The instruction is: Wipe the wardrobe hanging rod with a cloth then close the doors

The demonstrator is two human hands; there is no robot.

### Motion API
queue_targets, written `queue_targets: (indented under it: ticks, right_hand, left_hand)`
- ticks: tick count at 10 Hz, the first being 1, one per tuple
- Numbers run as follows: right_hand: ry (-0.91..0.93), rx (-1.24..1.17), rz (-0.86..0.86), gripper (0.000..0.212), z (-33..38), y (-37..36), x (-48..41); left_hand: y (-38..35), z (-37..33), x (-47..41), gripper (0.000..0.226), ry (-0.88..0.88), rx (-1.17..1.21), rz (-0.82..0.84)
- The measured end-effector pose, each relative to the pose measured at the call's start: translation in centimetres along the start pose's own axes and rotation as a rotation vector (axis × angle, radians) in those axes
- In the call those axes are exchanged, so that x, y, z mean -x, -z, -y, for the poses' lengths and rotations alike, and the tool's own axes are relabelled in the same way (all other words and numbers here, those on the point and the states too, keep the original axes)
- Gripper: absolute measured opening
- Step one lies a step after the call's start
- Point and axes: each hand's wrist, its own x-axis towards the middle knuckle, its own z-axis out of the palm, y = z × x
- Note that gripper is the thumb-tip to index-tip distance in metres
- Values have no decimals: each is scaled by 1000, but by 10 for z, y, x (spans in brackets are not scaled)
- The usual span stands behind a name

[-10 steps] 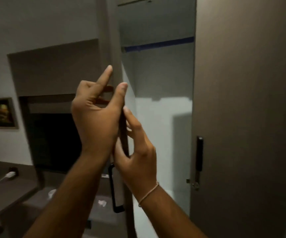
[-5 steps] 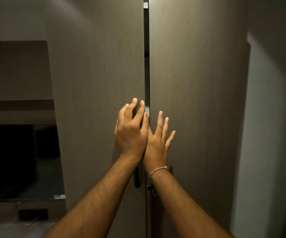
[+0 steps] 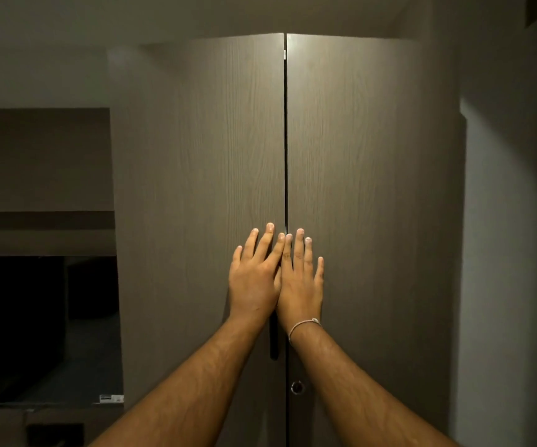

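Both grey wood-grain wardrobe doors stand shut, with only a thin dark seam between them. My left hand (image 3: pixel 254 279) lies flat on the left door (image 3: pixel 202 188), fingers spread, beside the seam. My right hand (image 3: pixel 301 282), with a thin bracelet at the wrist, lies flat on the right door (image 3: pixel 373 188). The two hands touch side by side. A black handle (image 3: pixel 273 343) shows below my left wrist, and a round keyhole (image 3: pixel 297 387) sits on the right door. The hanging rod is hidden behind the doors. No cloth is in view.
A dark TV screen (image 3: pixel 35 327) hangs in a recessed wall panel to the left of the wardrobe. A pale wall (image 3: pixel 512 253) runs along the right side. The room is dim.
The left door swung from wide open to shut, and the gap at the seam has narrowed to a thin line. Both hands moved from the door's edge to lie flat on the door fronts.
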Motion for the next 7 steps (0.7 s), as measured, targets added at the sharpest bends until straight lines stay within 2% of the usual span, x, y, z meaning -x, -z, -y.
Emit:
queue_targets:
  ticks: [4,6,7]
  right_hand:
    - [56,66,54,97,-10,-17,-11]
    - [176,-43,-11,70,-28,25,-23]
    - [153,29,-105,71,-39,53,-44]
  left_hand:
    - [-15,8,-8,65,-15,-73,90]
    - [-2,19,-13,69,-79,-80,70]
    - [12,24,-25,73,-30,-120,23]
